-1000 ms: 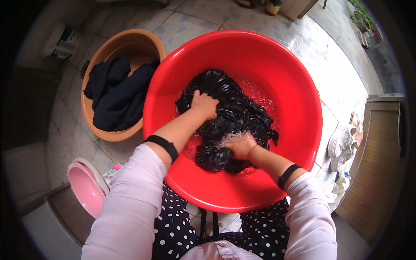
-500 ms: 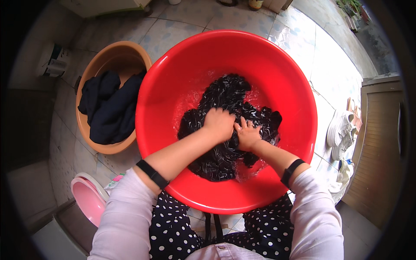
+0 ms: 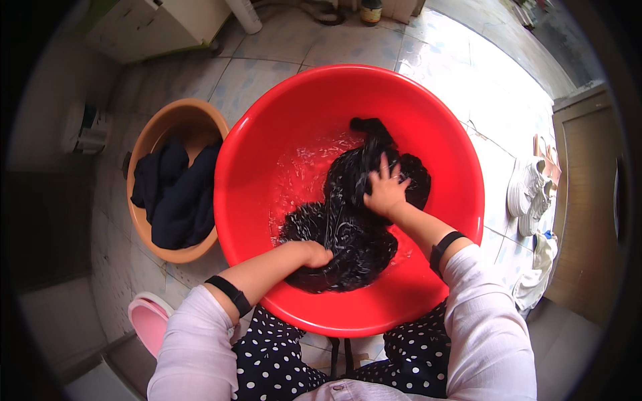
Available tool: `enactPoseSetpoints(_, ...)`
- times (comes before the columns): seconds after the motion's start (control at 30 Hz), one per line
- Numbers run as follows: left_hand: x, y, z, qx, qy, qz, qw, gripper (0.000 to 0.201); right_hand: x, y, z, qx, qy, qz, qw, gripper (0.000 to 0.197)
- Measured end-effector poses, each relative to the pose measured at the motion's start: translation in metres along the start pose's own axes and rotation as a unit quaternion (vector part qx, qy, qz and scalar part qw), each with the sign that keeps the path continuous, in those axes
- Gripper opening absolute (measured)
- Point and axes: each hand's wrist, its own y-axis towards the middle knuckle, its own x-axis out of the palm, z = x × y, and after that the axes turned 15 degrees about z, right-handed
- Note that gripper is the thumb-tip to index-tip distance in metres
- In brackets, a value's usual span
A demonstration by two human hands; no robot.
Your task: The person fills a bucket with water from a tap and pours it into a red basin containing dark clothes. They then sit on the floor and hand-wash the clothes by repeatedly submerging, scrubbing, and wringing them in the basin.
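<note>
A wet black garment (image 3: 354,244) with pale streaks over it lies bunched in shallow water inside a large red basin (image 3: 267,127). At the near left side of the cloth, my left hand (image 3: 313,254) is closed on its edge, its fingertips hidden by the fabric. My right hand (image 3: 388,194) lies palm down on the upper right part of the garment. Its fingers are spread and slightly blurred. The far end of the cloth reaches up the basin toward the back.
An orange tub (image 3: 137,217) holding dark navy clothing (image 3: 177,207) stands against the basin's left side. A pink basin (image 3: 147,324) is at the lower left. White shoes (image 3: 525,187) lie on the tiled floor at right, beside a wooden door (image 3: 585,207). At the back stands a jar (image 3: 370,11).
My hands have moved apart: the left came nearer and to the left, while the right slid farther away with its fingers spreading. The garment has shifted to the right and stretched out.
</note>
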Motion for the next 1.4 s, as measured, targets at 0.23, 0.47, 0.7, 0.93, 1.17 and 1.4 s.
enactPoseSetpoints(0.23, -0.047, -0.029, 0.015, -0.007, 0.188, 0.018, 0.982, 0.052, 0.010, 0.010, 0.026, -0.236, -0.097, 0.047, 0.966, 0.044)
enactPoseSetpoints(0.47, -0.088, 0.075, -0.019, -0.058, -0.383, 0.452, 0.803, 0.071, -0.011, 0.026, -0.019, 0.106, 0.576, 0.154, 0.796, 0.032)
enactPoseSetpoints(0.7, -0.048, 0.084, -0.037, 0.040, -0.689, 0.122, 0.713, 0.069, -0.139, -0.021, -0.040, 0.064, 0.821, 0.094, 0.559, 0.024)
enactPoseSetpoints(0.93, -0.015, 0.017, 0.026, 0.228, -0.486, 0.108, 0.837, 0.051, -0.168, 0.011, -0.025, 0.149, 0.935, -0.055, 0.317, 0.021)
enactPoseSetpoints(1.17, -0.005, -0.025, 0.048, 0.192, -0.066, 0.109, 0.973, 0.041, -0.044, 0.028, -0.008, 0.117, 0.269, -0.030, 0.955, 0.077)
enactPoseSetpoints(1.4, -0.006, -0.031, 0.058, 0.210, -0.146, 0.054, 0.965, 0.046, -0.001, -0.025, -0.039, -0.132, 0.115, -0.072, 0.982, 0.051)
